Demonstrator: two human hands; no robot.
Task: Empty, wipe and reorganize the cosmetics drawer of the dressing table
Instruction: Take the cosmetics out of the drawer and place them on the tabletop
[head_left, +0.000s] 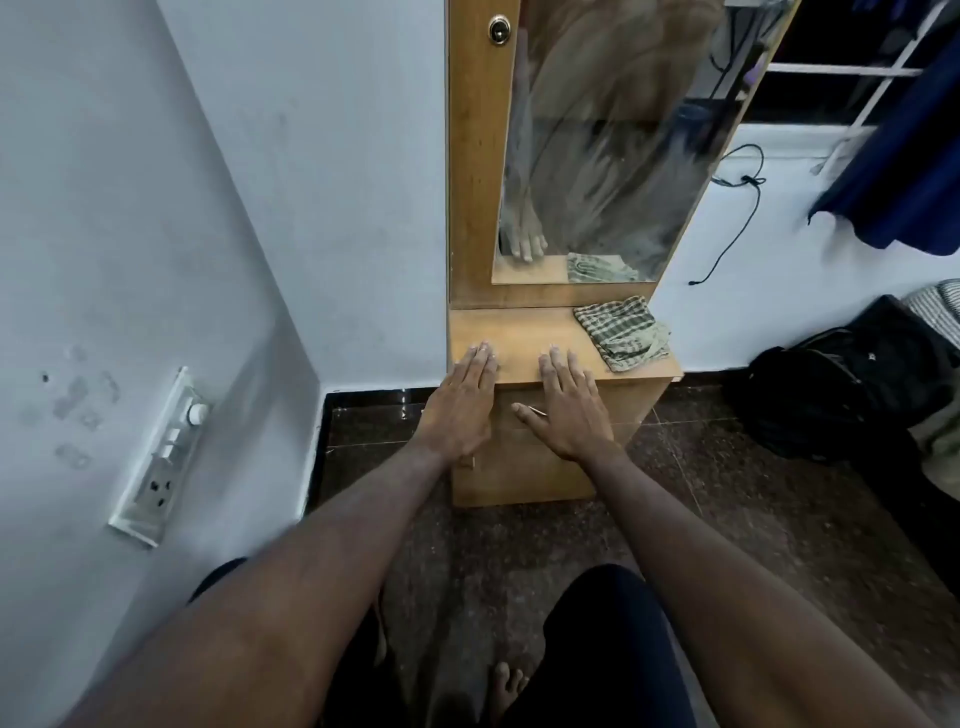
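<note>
Leftmost, the left hand (464, 402) lies flat, fingers straight together, on the dressing table (524, 325) top; just beside it the right hand (569, 410) lies likewise, fingers slightly spread. Right of both hands sits a folded checked cloth (622, 332). Beneath the palms, the drawer front (631, 402) is closed.

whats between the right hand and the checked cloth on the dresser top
Nothing: the head view shows only bare wooden top between the right hand and the checked cloth.

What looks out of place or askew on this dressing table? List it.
Little stands out. The checked cloth lies crumpled at the right rear of the dressing table top. Both hands, left hand and right hand, are flat with fingers straight.
</note>
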